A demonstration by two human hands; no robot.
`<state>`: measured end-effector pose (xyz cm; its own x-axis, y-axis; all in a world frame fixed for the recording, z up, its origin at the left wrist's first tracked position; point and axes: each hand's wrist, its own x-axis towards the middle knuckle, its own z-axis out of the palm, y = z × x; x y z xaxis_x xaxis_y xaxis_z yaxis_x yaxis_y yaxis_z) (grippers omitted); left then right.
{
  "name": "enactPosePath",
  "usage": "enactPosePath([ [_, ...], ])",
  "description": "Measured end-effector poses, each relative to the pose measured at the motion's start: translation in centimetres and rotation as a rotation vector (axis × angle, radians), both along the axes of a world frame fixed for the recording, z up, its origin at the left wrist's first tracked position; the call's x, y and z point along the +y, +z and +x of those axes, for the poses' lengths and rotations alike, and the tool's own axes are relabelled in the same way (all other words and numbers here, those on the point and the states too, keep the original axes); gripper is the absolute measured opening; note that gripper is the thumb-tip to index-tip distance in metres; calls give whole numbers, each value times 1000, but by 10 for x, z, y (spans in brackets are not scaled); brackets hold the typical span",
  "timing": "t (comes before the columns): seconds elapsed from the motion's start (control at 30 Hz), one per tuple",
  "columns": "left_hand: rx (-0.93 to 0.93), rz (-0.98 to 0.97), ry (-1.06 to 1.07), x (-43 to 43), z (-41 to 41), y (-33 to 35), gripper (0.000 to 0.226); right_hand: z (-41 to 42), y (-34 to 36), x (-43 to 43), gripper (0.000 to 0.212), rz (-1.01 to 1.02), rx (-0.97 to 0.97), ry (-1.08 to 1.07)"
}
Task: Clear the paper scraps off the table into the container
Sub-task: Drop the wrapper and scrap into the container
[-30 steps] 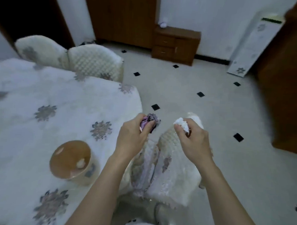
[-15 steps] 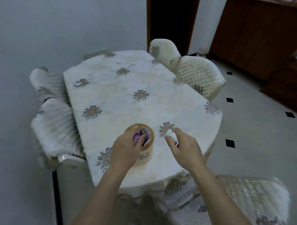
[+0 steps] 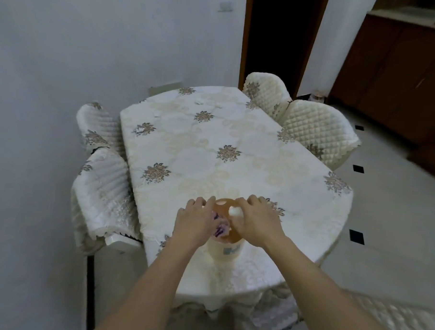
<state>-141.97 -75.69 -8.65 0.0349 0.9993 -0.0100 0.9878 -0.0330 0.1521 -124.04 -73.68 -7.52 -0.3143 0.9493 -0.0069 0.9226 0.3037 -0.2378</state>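
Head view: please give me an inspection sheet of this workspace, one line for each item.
Surface: table under a floral cloth.
Job's things: cup near the front edge; purple scrap and white scrap at its mouth; small white bits at the far end.
Clutter: nothing seen.
Grips: left hand and right hand over the cup, fingers spread.
Cables: nothing seen.
Surroundings: chairs on both sides, wall, doorway, cabinet.

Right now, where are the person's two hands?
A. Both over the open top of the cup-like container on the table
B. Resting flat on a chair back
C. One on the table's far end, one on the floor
A: the left hand and right hand both hover over the container, with a purple scrap and a white scrap at its mouth.
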Motion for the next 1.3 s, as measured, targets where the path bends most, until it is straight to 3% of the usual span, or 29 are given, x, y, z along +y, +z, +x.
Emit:
enactPosePath([
  [0.07,7,-22,-3,1,-1,-2,67,1,-2,0,55,-27,-2,-18],
  [0.17,20,80,-13,0,-2,-3,63,5,-3,-2,59,40,37,-28],
  [0.43,-24,266,-52,-3,-4,15,58,4,16,2,50,191,66,18],
  [0.8,-38,349,-184,0,34,62,52,30,60,-13,45,358,74,-53],
  [1.3,-219,367,-725,-27,220,77,53,206,79,-141,47,348,-70,-675],
])
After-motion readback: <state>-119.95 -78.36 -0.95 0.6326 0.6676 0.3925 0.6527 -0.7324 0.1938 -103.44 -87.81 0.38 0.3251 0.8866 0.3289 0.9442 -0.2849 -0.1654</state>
